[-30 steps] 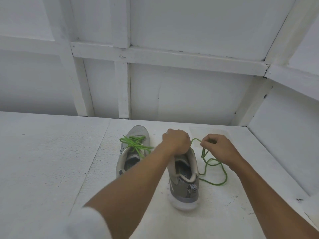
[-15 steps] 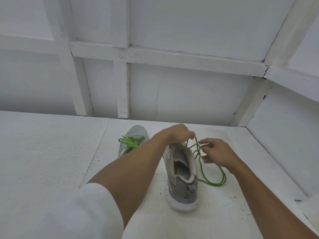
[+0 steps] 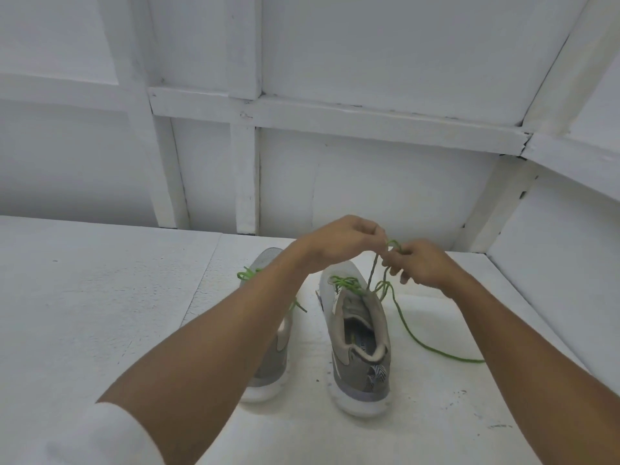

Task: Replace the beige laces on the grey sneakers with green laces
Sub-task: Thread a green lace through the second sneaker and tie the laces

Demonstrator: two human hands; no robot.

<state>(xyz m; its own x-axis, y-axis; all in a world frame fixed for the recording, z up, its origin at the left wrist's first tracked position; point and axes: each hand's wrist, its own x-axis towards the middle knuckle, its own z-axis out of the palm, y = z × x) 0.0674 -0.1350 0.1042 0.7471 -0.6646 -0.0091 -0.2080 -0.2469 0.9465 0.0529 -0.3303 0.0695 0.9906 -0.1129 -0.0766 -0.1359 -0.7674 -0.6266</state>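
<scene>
Both hands up over the right-hand shoe, lace pinched between them

Your left hand [image 3: 345, 241] and right hand [image 3: 424, 268] meet just above the front of the grey mesh sneaker with the white sole [image 3: 360, 330], fingers curled, both pinching the thin bright green cord lace [image 3: 412, 337]. It drops nearly straight down from your grip to the lacing, so I'd guess the next pull goes upward. The loose tail trails right, nearer your right hand. The second grey sneaker [image 3: 268, 370] on the left already wears green.

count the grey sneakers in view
2: the left sneaker, partly behind the left forearm, and the right sneaker beside it, trailing a green lace. No others show.
</scene>
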